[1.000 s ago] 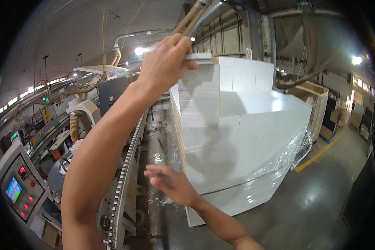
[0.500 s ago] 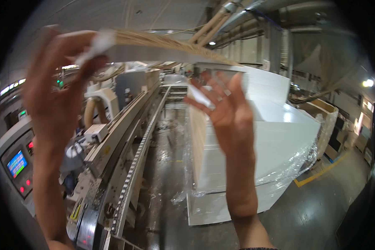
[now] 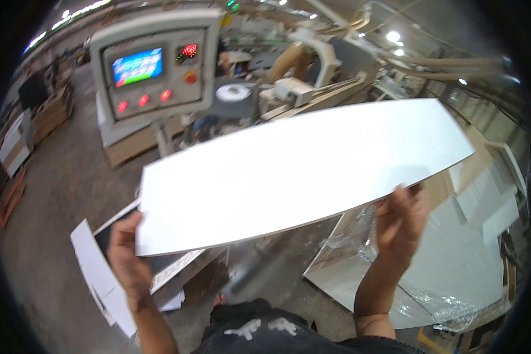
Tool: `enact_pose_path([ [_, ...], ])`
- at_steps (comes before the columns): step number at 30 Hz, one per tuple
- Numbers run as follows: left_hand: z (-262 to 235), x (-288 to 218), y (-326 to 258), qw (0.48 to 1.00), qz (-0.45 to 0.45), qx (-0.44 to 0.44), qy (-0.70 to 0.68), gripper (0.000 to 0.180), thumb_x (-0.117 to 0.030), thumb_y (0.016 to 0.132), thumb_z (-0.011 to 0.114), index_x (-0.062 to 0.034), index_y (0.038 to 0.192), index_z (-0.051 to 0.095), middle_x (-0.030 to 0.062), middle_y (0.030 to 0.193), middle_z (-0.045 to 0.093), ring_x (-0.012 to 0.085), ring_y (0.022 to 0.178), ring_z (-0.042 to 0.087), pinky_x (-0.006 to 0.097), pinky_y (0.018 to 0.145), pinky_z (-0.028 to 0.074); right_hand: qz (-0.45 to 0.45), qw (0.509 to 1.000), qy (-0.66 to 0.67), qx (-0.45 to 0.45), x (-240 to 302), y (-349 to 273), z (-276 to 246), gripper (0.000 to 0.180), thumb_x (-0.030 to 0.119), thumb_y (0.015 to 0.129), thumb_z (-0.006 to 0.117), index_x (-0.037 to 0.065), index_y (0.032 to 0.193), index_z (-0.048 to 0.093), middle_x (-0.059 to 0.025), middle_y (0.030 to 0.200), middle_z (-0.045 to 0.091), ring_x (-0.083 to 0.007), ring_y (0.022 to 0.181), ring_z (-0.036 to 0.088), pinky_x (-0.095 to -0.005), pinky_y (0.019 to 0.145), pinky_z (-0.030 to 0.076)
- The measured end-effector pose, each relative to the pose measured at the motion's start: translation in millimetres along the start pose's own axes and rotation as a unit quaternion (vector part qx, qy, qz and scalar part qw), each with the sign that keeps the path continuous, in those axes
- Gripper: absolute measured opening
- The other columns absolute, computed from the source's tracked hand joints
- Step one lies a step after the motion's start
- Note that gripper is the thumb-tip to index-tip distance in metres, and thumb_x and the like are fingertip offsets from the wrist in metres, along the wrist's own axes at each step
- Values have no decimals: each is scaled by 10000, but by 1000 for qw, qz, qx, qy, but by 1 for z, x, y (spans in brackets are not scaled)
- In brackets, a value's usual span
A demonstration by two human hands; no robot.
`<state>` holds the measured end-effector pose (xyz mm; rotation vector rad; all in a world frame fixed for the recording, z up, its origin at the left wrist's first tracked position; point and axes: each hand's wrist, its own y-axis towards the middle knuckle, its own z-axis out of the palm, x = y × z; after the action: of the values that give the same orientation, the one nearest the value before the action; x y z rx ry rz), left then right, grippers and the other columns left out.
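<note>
A long white panel (image 3: pixel 301 177) spans the middle of the view, its broad face toward me and its right end raised higher than the left. At its lower left corner, my left hand (image 3: pixel 127 251) is closed around the short edge. Near the right end, my right hand (image 3: pixel 401 221) grips the lower long edge, with some fingers hidden beneath the panel. Behind the panel stands a grey control box (image 3: pixel 156 65) with a lit screen and red buttons. Part of the machine (image 3: pixel 295 91) shows beyond the panel's upper edge.
To the right lies a large stack of white boards (image 3: pixel 448 253) partly wrapped in clear film. White strips (image 3: pixel 103 277) lie low at the left, beside my left forearm. Further left, boxes and boards (image 3: pixel 17 141) stand on the grey floor (image 3: pixel 53 200).
My view has swung left and down toward the control box. The board my left hand held up high is now lower, its white face showing. My right hand, earlier spread open, now grips the panel.
</note>
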<state>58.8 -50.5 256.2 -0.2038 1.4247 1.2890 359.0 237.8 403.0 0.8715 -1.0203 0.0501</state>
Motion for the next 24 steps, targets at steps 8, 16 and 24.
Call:
enact_pose_path([
  [8,-105,110,-157,929,-340,-147,-19,680,-116,958,705,4,1537,370,158,1369,609,220,1086,674,341,750,629,437,879,57,-183,-311,-132,27,414,58,949,702,41,1315,509,-46,1024,609,-165,884,628,-427,783,590],
  [16,-164,192,-169,914,-358,-187,39,718,-191,980,722,-32,1571,347,174,1441,561,231,1207,613,336,850,583,535,840,0,-90,-453,-104,78,407,97,986,680,4,1341,503,-103,1175,624,-244,992,659,-443,853,619],
  [24,-137,219,-125,895,-357,-129,234,894,21,846,791,28,1588,292,214,1489,524,238,1201,617,312,975,521,408,857,-309,65,-518,-90,73,819,235,962,735,-105,1566,300,-279,1629,265,-416,1482,347,-509,1170,383],
])
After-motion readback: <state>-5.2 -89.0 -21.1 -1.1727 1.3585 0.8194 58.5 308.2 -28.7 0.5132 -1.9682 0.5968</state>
